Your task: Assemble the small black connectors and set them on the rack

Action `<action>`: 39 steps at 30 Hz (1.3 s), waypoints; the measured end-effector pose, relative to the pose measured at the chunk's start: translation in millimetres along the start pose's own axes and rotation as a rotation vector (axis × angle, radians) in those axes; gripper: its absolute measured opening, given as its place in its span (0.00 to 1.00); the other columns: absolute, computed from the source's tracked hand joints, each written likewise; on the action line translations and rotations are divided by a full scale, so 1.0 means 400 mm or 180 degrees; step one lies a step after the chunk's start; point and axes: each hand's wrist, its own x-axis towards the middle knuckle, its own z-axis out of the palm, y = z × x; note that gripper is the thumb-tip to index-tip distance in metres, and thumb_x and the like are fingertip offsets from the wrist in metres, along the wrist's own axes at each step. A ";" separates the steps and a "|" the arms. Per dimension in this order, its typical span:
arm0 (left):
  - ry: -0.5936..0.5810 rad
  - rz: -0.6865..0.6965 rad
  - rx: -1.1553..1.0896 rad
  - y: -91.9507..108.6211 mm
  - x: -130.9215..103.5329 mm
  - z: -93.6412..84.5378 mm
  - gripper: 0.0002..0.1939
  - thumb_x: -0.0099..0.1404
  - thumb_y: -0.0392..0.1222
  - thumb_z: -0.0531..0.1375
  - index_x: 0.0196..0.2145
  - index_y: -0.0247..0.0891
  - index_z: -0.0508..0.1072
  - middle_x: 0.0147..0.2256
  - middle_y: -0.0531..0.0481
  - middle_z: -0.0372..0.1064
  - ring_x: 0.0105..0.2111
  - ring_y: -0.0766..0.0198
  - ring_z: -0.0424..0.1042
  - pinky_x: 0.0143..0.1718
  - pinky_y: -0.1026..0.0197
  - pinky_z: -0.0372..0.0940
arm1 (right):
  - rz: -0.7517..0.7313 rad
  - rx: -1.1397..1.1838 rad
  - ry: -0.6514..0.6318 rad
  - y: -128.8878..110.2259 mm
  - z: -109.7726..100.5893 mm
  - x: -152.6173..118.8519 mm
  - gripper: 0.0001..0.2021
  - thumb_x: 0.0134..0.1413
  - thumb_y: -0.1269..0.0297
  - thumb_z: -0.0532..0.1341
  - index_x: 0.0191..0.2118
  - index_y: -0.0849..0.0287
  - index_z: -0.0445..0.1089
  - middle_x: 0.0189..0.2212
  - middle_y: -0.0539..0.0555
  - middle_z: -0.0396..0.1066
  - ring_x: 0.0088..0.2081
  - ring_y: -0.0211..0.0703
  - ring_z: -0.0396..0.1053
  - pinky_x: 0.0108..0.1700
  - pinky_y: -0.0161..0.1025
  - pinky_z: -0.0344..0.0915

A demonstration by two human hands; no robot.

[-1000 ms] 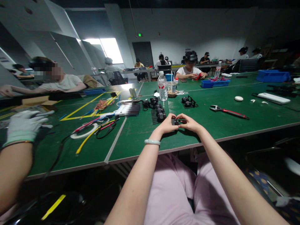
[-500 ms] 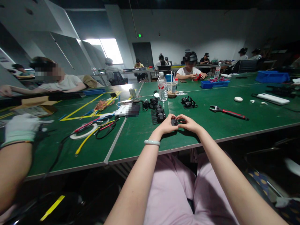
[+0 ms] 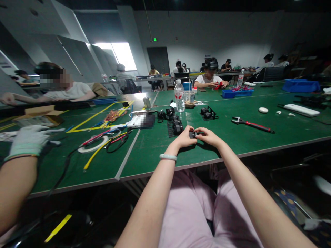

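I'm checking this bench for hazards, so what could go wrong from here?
The small black part, held at the fingertips of the left hand and right hand, might slip and drop onto the green table. The upright water bottle stands just behind the black ribbed assembly; a knock could perhaps topple it onto that.

On my feed, the green table (image 3: 150, 151) carries a wrench (image 3: 252, 124) right of the fingers (image 3: 201, 130), a bottle (image 3: 180, 99) beyond and, between, probably plastic black parts (image 3: 177, 126).
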 end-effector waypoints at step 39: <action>0.0003 0.0039 0.0009 -0.021 0.007 0.000 0.23 0.46 0.35 0.57 0.41 0.37 0.55 0.35 0.53 0.57 0.32 0.67 0.60 0.32 0.65 0.60 | 0.0000 -0.0724 0.0090 0.014 0.003 0.011 0.13 0.50 0.59 0.55 0.39 0.59 0.69 0.37 0.55 0.68 0.40 0.41 0.64 0.44 0.39 0.59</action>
